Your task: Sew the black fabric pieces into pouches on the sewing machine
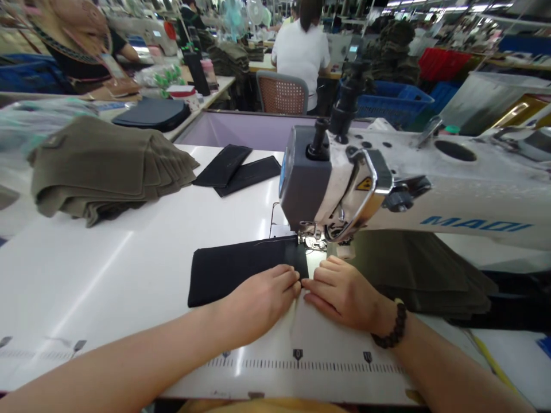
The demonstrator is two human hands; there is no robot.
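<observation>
A folded black fabric piece (241, 264) lies flat on the white sewing table, its right end beside the presser foot (316, 243) of the sewing machine (310, 183). My left hand (269, 295) rests on the near right part of the fabric, fingers curled and pinching its edge. Close beside it, my right hand (344, 292) has its fingers bent together at the fabric's right near corner. A dark beaded bracelet (392, 330) circles the right wrist. Fingers hide the corner itself.
A stack of olive fabric pieces (103, 166) sits at the left. Two black folded pieces (236, 167) lie behind the work. More olive fabric (417, 269) lies under the machine arm. A ruler scale (297, 362) runs along the front edge. A person in white (300, 49) sits ahead.
</observation>
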